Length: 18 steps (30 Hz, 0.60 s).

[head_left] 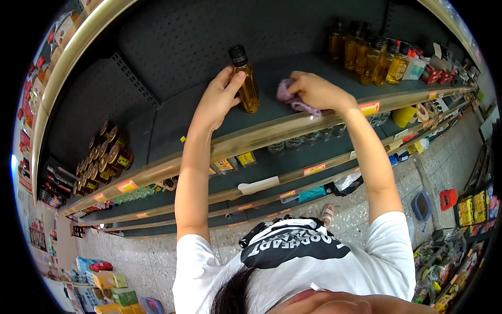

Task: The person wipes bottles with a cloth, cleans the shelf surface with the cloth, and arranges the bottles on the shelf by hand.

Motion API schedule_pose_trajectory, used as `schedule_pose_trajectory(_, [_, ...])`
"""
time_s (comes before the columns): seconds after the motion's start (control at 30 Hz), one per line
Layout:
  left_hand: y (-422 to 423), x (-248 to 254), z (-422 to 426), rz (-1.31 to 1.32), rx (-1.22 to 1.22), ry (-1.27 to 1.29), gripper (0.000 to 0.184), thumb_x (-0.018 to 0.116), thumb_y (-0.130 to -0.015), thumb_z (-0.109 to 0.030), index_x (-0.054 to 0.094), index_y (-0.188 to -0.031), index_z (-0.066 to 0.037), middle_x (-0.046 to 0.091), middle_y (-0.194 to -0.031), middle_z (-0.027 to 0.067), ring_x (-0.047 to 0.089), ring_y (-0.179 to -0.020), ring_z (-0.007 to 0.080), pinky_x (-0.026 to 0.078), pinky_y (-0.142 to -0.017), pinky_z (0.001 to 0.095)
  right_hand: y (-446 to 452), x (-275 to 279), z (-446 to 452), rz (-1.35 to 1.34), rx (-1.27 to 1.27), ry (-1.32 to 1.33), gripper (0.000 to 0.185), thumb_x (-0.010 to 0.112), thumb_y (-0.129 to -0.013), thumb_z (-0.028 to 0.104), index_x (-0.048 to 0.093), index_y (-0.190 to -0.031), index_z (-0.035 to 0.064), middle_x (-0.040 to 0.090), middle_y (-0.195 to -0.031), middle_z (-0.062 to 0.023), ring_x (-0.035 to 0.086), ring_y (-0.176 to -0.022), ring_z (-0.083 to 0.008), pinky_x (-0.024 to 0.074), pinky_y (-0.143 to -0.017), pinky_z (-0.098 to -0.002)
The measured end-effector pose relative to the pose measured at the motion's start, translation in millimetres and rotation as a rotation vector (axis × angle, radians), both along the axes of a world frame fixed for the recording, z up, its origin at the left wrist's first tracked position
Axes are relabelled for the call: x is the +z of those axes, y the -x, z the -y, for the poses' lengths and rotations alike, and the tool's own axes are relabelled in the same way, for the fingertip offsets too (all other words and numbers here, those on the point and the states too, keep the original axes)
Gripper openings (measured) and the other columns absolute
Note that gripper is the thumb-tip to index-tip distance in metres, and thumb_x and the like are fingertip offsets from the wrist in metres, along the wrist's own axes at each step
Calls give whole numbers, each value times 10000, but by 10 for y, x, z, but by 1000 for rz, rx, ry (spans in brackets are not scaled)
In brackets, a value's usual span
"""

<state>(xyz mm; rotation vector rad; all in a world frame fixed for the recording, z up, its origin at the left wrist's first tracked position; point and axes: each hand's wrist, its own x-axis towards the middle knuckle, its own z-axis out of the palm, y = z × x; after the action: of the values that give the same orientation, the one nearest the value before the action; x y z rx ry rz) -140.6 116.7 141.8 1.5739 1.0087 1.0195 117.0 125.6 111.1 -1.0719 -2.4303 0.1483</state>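
Observation:
My left hand (222, 97) is closed round the upper part of a glass bottle (250, 94) with a black cap and golden liquid. The bottle is nearly upright over the dark shelf (178, 112); whether its base touches the surface I cannot tell. To the right, my right hand (316, 91) is bunched on a purple cloth (287, 94). Part of that cloth hangs down by the shelf's front edge, and my fingers hide some of it. Similar golden bottles (370, 63) stand in a group farther right on the same shelf.
Several dark jars with gold lids (107, 157) stand at the shelf's left end. Price tags (369, 108) line the front rail. Lower shelves carry glass jars (294, 142) and packets. On the tiled floor behind are a red basket (447, 199) and stacked goods (112, 282).

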Motion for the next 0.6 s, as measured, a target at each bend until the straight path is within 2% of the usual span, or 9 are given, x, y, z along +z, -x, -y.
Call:
schedule_pose_trajectory(0.13, [-177,-29,-49,19,-29,-7,542,508,-1020,-392,422,-1423,-41,512,-1340,123,445,-1307,273,334,-1091,534,-501,17,34,63,-233,19,317,533,-750,-50,700,-1015,2,600,-1052,-190,587,-1011,-381,467,-875,-413])
schedule_pose_trajectory(0.23, [-351,-37,-45,36,-51,-20,514,520,-1017,-374,454,-1397,-35,545,-1304,119,472,-1276,265,378,-1051,512,-804,-4,15,137,-390,-54,376,532,-773,-24,733,-1073,82,634,-1072,-205,588,-1071,-376,476,-930,-436])
schedule_pose_trajectory(0.3, [-508,-2,-12,24,-53,-37,497,527,-1014,-365,476,-1376,-28,565,-1278,121,490,-1252,258,408,-1019,495,-919,-2,24,164,-487,-74,371,526,-784,-33,728,-1072,83,632,-1114,-223,586,-1093,-382,475,-953,-450])
schedule_pose_trajectory(0.33, [-591,-2,1,32,-42,-51,464,541,-1009,-340,507,-1340,-17,595,-1239,125,531,-1181,238,440,-972,433,-964,-28,9,159,-538,-85,376,525,-782,-38,726,-1076,84,635,-1106,-231,589,-1089,-387,477,-953,-451])
schedule_pose_trajectory(0.43, [-822,-9,-30,29,-116,-76,428,558,-1004,-312,533,-1298,-1,614,-1205,127,556,-1103,215,450,-946,364,-1113,-115,-95,128,-584,-128,366,531,-780,-40,712,-1078,72,629,-1090,-270,595,-1064,-427,488,-947,-480])
schedule_pose_trajectory(0.47, [-932,-55,-44,88,-96,-133,378,573,-996,-272,564,-1238,18,634,-1149,122,567,-1047,197,465,-891,329,-1094,-106,-82,98,-606,-142,359,538,-777,-38,710,-1074,66,626,-1088,-275,594,-1061,-434,490,-946,-486])
schedule_pose_trajectory(0.5, [-952,-38,-104,-17,-230,-78,599,534,-1003,-404,406,-1425,1,501,-1388,170,454,-1307,290,395,-1050,520,-1079,-110,-71,68,-626,-156,352,545,-774,-35,708,-1071,59,622,-1086,-280,594,-1058,-440,491,-945,-493])
schedule_pose_trajectory(0.6, [-1243,-96,-131,-34,-207,-131,552,544,-1002,-374,447,-1389,6,568,-1301,144,527,-1192,245,454,-963,424,-1110,-94,-18,-192,-610,-442,341,527,-780,-59,673,-1079,14,592,-1075,-278,575,-1021,-462,476,-879,-498])
